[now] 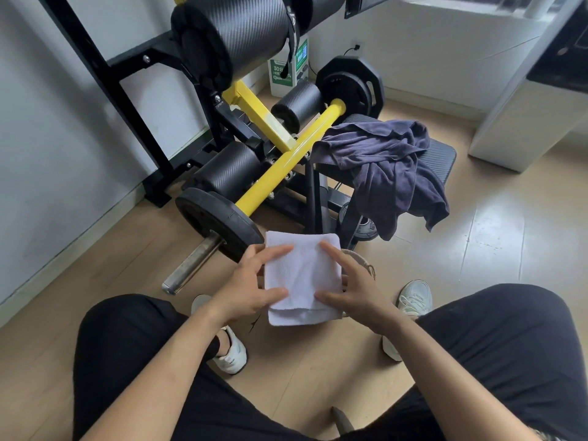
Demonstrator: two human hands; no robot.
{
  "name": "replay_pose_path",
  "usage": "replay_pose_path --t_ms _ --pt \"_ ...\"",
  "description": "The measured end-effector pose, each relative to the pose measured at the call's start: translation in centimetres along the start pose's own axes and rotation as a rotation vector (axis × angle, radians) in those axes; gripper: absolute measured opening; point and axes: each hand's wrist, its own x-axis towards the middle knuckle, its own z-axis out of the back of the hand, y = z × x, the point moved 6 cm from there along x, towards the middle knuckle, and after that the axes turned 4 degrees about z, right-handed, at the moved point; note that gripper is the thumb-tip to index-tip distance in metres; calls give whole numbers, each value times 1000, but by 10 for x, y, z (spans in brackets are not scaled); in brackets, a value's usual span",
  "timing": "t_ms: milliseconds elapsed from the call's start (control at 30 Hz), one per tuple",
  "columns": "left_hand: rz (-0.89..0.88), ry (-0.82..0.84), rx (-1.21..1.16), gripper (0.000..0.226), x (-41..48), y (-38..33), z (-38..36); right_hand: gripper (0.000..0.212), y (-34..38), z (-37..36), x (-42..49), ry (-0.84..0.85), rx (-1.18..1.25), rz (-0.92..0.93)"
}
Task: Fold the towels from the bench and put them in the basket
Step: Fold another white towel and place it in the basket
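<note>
You held the white towel (302, 275) up in the air in front of your knees, near the middle of your view, with one hand on each side so it kept its folds and did not flop open. Your left hand (251, 288) gripped its 9 o'clock edge and your right hand (350, 291) its 3 o'clock edge. On each hand a thumb and a long finger lay flat on top. The other fingers were hidden, most likely tucked under the cloth to pinch it. The towel looked soft and fuzzy. It was folded into a small neat rectangle, with a lower layer peeking out along its 6 o'clock edge. A bit of the basket (362, 261) rim showed just under the towel at 2 o'clock, so I think you held it there ready to lower it in. The blue towel (388, 167) lay in a crumpled heap on the bench (442, 154) at 1 o'clock, hanging off the edge, not yet folded.
</note>
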Motion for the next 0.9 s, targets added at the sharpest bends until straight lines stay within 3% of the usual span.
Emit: replay_pose_path --t_ms 267,367,533,767,900 --pt "-26 -111 263 91 -1 -3 -19 103 11 -20 -5 45 -460 138" --pt "-51 -118 263 94 -1 -4 -22 95 28 -20 -11 8 -304 208" --pt "-76 -176 277 93 -3 -7 -13 52 19 -17 -15 -76 -16 142" --pt "-30 -150 -34 81 -8 -9 -4 55 21 -18 -10 -55 24 191" --pt "-40 -157 15 87 -9 -11 -6 46 21 -24 -9 -6 -13 221"
